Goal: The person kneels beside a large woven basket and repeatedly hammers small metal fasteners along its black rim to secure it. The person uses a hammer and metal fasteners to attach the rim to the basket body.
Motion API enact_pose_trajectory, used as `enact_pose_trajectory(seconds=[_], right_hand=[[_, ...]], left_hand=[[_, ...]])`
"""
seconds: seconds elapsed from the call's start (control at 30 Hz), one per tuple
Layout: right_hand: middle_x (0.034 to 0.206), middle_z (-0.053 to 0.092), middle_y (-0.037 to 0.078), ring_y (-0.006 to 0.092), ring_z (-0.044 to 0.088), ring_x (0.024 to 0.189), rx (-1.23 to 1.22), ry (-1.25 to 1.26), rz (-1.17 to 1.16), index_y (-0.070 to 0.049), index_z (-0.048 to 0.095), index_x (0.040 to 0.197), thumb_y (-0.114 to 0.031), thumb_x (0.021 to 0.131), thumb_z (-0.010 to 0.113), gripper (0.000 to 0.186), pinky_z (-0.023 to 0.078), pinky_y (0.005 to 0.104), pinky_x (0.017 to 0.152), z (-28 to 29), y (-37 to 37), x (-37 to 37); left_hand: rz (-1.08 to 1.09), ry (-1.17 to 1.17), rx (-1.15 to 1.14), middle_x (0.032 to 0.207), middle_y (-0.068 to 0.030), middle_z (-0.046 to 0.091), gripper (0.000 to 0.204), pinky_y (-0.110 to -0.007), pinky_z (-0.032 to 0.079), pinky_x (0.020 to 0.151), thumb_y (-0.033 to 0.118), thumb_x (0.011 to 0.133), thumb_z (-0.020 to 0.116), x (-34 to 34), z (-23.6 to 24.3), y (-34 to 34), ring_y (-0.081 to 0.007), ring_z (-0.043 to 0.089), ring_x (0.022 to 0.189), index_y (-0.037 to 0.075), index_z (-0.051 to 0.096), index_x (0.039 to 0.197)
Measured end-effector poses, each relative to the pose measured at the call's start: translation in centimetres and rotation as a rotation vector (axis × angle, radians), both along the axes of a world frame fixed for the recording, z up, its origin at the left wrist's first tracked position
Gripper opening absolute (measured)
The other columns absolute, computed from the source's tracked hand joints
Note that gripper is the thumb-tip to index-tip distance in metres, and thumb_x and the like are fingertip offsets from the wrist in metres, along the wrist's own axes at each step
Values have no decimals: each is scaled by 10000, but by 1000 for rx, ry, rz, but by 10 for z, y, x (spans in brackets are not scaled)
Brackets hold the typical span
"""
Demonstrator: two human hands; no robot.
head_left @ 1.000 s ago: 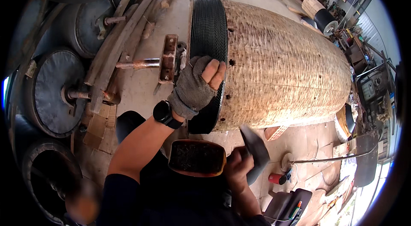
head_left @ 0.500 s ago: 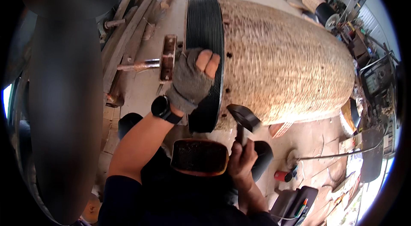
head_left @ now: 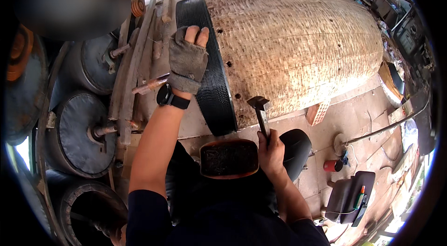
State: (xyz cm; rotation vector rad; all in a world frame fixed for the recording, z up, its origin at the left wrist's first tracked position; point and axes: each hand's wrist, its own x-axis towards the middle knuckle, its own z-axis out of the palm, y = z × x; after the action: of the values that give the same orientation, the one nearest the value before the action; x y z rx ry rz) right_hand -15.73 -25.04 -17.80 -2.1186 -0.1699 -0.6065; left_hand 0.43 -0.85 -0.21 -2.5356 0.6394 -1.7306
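Observation:
A large tan drum [head_left: 298, 46] with rough, dimpled surface and dark holes lies across the view; a black ribbed band [head_left: 216, 106] circles its left end. My left hand [head_left: 188, 57], in a grey fingerless glove, rests on the band with fingers bent over it. My right hand [head_left: 271, 150], bare, grips a hammer [head_left: 260, 111] by its handle, the head over the drum's lower left part beside the band. Below the drum, between my legs, is a dark-filled rectangular container [head_left: 229, 157], close left of my right hand.
Dark metal rollers [head_left: 84, 132] with shafts crowd the left, beside long timbers [head_left: 132, 83]. A brick [head_left: 318, 112] sits under the drum. At lower right are a red can [head_left: 332, 165], a dark seat [head_left: 349, 195] with small tools, and a rod on a round base. Clutter lines the right.
The view has shifted, putting the drum higher in the picture. My left hand is further up along the band. The hammer head has risen from low beside the drum to over its surface.

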Motion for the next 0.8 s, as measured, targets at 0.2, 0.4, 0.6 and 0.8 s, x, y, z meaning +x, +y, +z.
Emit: enact_pose_trajectory(seconds=[0.2,0.4,0.6,0.8], right_hand=[[684,615,254,465,627,628,74,68,11,-10,522,998,-156,957,662,206,477,506,521,-15,-3,-17],[737,640,260,477,641,675,75,113,52,-18,529,1053,-174,956,667,229,497,520,551,-11,-9,-19],[776,641,266,478,637,701,82,103,88,-19,529,1078,-173,960,661,235,489,522,569,-1,-3,-10],[775,639,276,502,626,691,123,53,110,-8,527,1083,-185,987,615,219,476,545,568,14,9,-5]], left_hand=[[-356,139,-232,934,-122,610,447,-415,500,713,-53,882,566,-82,-63,-36,-258,598,753,47,572,1318],[-478,450,-524,974,-84,627,555,-393,505,672,-2,862,587,-99,-123,-43,-218,613,721,82,520,1407],[-450,543,-537,904,-83,597,644,-339,497,597,-61,793,613,-97,-99,-47,-219,608,680,87,505,1411],[-277,440,-460,877,-103,592,636,-358,517,607,-22,807,657,-92,-93,-65,-217,619,695,89,455,1399]])
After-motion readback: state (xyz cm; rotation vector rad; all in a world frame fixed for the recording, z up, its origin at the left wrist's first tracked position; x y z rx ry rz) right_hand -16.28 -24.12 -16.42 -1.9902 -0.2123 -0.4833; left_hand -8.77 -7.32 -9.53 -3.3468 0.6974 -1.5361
